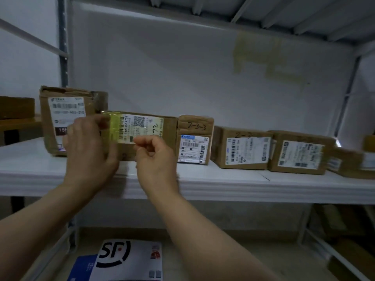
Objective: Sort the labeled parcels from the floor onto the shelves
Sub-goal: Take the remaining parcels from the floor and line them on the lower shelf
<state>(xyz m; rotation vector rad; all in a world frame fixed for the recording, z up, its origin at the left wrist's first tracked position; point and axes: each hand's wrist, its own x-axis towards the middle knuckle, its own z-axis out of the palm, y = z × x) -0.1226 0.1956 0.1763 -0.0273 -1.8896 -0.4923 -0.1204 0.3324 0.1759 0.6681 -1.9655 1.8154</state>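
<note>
A flat brown cardboard parcel (166, 130) with a white label and yellow tape stands on the white shelf (223, 179), between a taller box and a small one. My left hand (89, 147) grips its left end, thumb across the front. My right hand (156, 157) is at the parcel's lower front, thumb and forefinger pinching near the label's bottom edge, other fingers curled.
A tall crumpled box (67, 110) stands left of the parcel. To the right, a row of labelled boxes: one marked 2-3-3 (194, 138), then two more (241, 149) (298, 153). A white SF envelope (129, 260) lies on the lower level. Shelf posts rise on both sides.
</note>
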